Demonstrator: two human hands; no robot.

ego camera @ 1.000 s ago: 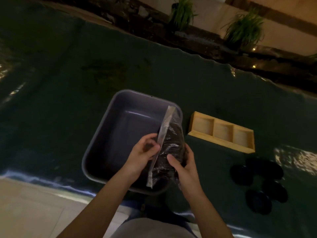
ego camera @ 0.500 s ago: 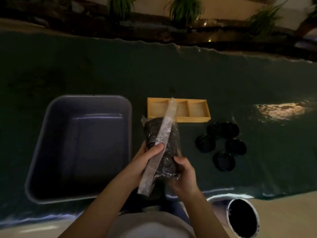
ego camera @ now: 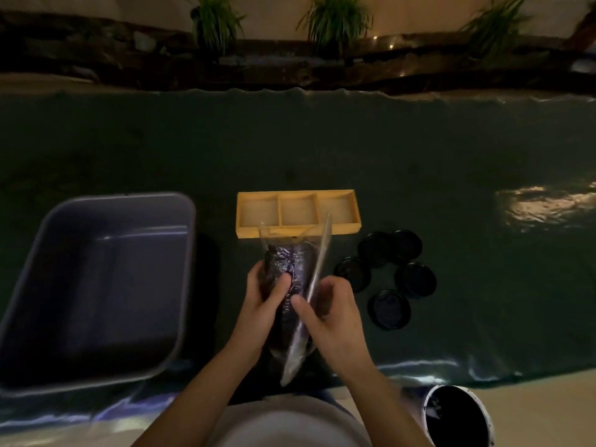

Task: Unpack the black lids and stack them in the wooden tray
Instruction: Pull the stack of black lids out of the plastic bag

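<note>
Head view: bagged lids (ego camera: 292, 269) in both hands, wooden tray (ego camera: 351, 228) just beyond.

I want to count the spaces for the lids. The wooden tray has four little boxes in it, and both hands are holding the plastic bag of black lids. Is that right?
Not quite. The wooden tray has three compartments, not four; the head view shows two dividers. The rest holds: the left hand and right hand both hold the plastic bag of black lids.
</note>
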